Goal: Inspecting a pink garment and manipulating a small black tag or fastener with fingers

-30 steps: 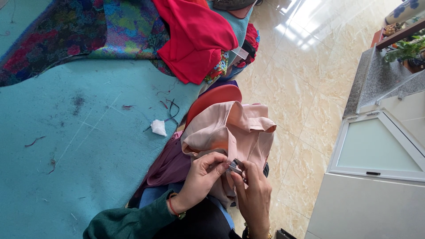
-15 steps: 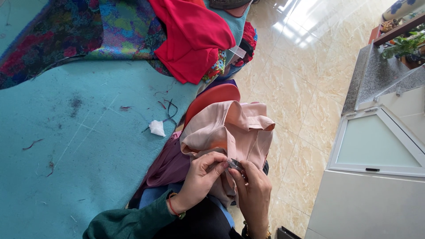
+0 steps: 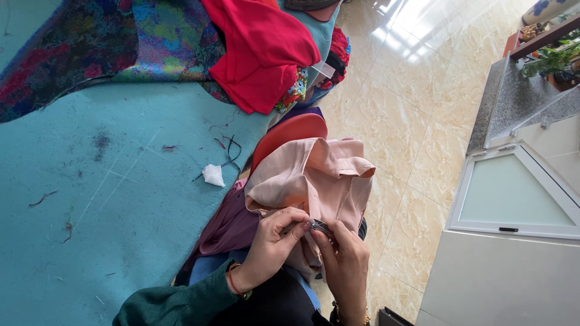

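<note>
Pink garment (image 3: 314, 175) drapes from the lap toward twelve o'clock, its edge pinched by the left hand (image 3: 273, 241) while the right hand (image 3: 344, 262) pinches a small metal tool (image 3: 320, 227) against it.

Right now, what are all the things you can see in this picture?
Pink cloth: 1, pale pink, in the lap, pinched by both hands.
Small tool: 1, dark and shiny, between the fingertips; too small to tell its kind.
Purple cloth: 1, under the pink cloth.
Red seat: 1, orange-red, behind the pink cloth.
Mat: 1, teal, covers the work surface, strewn with thread scraps.
White scrap: 1, on the mat's edge.
Red cloth: 1, top of the pile.
Patterned cloth: 1, many colours, top left.
Floor: beige glossy tiles.
Cabinet: 1, white, right side.
Plant: 1, green, top right.
Left hand: red wristband, green sleeve.
Right hand: gold bracelet.
</note>
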